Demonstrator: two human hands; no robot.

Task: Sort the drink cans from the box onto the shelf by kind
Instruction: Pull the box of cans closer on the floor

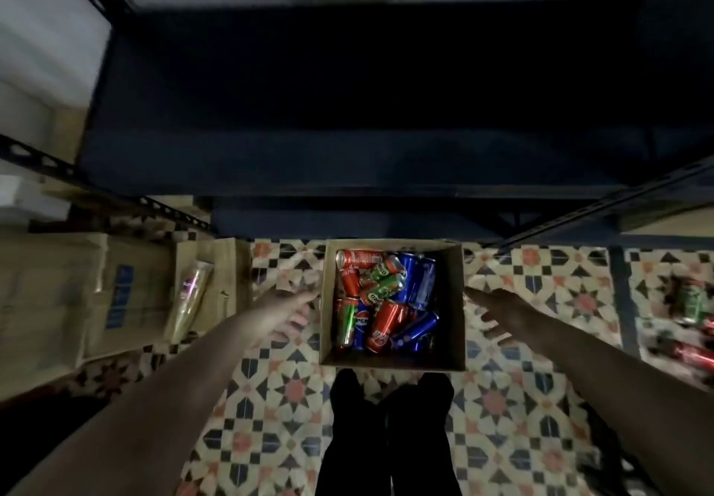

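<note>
- one open brown cardboard box (392, 362) on the tiled floor
- red cans (382, 326) in it: about four
- blue cans (421, 283): about five
- green cans (382, 281): about three
- bare hands: two, left hand (295, 312), right hand (492, 312)

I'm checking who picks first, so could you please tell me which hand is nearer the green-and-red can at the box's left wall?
Left. The left hand is just outside that wall beside the green-and-red can; the right hand is beyond the open cardboard box's far wall.

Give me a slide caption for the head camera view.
Both open hands, left and right, flank a cardboard box of mixed drink cans.
</note>
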